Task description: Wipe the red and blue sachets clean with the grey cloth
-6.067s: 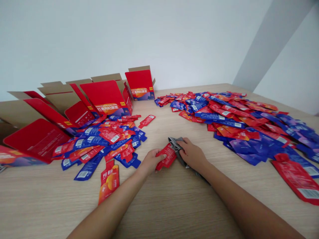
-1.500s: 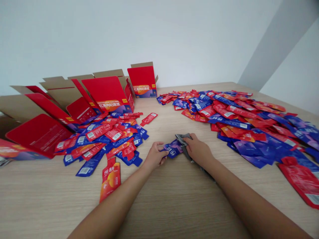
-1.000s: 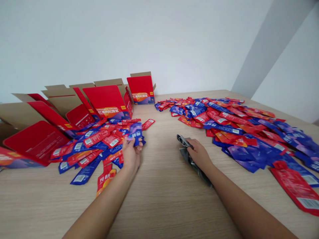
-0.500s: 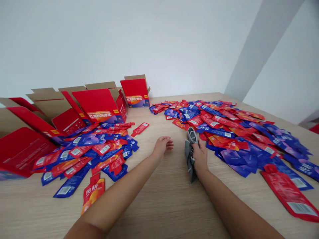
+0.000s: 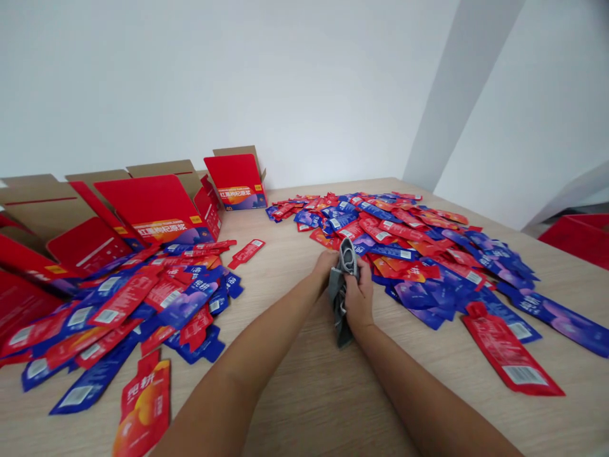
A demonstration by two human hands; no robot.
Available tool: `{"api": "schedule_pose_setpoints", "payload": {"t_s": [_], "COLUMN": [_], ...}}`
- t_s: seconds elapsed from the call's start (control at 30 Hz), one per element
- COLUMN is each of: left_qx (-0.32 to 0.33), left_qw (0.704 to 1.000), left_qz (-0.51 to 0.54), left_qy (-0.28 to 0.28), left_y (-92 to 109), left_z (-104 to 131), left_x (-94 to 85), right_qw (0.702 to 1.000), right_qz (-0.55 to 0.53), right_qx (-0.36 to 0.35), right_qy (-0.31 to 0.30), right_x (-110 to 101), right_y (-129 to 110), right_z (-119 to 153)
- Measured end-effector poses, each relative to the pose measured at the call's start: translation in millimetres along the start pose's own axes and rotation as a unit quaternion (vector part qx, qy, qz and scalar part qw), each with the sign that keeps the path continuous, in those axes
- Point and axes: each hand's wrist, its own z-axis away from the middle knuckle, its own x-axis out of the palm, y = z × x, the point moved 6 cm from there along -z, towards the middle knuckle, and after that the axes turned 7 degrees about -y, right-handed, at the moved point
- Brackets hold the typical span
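Observation:
A bunched grey cloth [image 5: 339, 298] with pale lines is held upright over the middle of the wooden table [image 5: 295, 381]. My right hand [image 5: 360, 298] grips it from the right, fingers wrapped round it. At its upper left side is my left hand [image 5: 327, 263], whose fingers are mostly hidden behind the cloth, so their grip cannot be made out. To the right of the hands spreads a large pile of red and blue sachets [image 5: 428, 254]. A smaller sachet pile [image 5: 162, 292] lies left of my left forearm.
Open red cartons [image 5: 162, 203] stand along the left and back left, with a separate red carton [image 5: 238, 178] by the wall. A lone red sachet [image 5: 247, 252] lies near the left pile. A red container [image 5: 578, 238] shows beyond the table's right edge.
My left hand has moved right to the cloth in my right hand. The view has turned right, so cartons and piles appear farther left, and the red container shows more.

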Motion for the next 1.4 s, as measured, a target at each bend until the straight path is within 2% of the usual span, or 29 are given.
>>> {"api": "schedule_pose_setpoints", "payload": {"t_s": [0.07,0.17,0.27,0.37,0.43,0.5,0.6,0.7,0.93,1.07,1.17,1.27,1.33,1.4], "left_qx": [-0.036,-0.086,-0.123,-0.149,-0.148,-0.148,-0.154,-0.152,-0.157,-0.170,-0.139,-0.137,-0.149,-0.159], "left_qw": [0.999,0.996,0.992,0.988,0.987,0.984,0.981,0.983,0.985,0.981,0.980,0.978,0.976,0.974], "left_qz": [-0.015,-0.028,-0.027,-0.027,-0.057,-0.098,-0.120,-0.099,-0.063,-0.074,-0.121,-0.148,-0.151,-0.158], "left_qy": [0.011,0.010,0.028,0.043,0.040,0.029,0.013,-0.004,0.028,0.053,0.068,0.055,0.046,0.042], "left_y": [-8.6,-20.6,-27.2,-30.0,-29.1,-28.3,-29.0,-29.7,-26.0,-24.3,-20.9,-22.2,-23.5,-22.9], "left_z": [29.2,88.2,145.2,178.4,183.8,181.4,176.6,178.1,188.1,185.0,180.6,178.3,178.0,178.3], "left_x": [-19.5,-52.2,-83.3,-100.1,-101.6,-98.3,-91.7,-89.2,-104.3,-102.1,-99.7,-99.1,-99.5,-99.6], "right_qw": [0.999,0.994,0.969,0.920,0.874,0.832,0.790,0.772,0.776,0.781,0.787,0.823,0.857,0.876], "right_qz": [0.018,0.053,0.105,0.188,0.261,0.337,0.426,0.476,0.543,0.530,0.504,0.438,0.400,0.402], "right_qx": [-0.020,-0.080,-0.139,-0.145,-0.136,-0.118,-0.092,-0.074,-0.016,-0.035,-0.052,-0.071,-0.082,-0.074], "right_qy": [-0.019,-0.060,-0.173,-0.313,-0.386,-0.425,-0.431,-0.415,-0.321,-0.329,-0.352,-0.356,-0.313,-0.255], "right_x": [3.1,10.5,29.7,55.7,71.2,81.2,85.0,77.6,40.9,46.6,57.2,56.1,44.0,28.3], "right_y": [-1.4,-8.4,-19.8,-29.6,-35.2,-39.0,-40.0,-34.0,-11.8,-11.3,-13.3,-16.8,-19.9,-19.9], "right_z": [1.6,5.9,18.9,44.4,64.4,79.9,87.1,75.4,29.2,34.3,44.0,41.7,30.3,16.9]}}
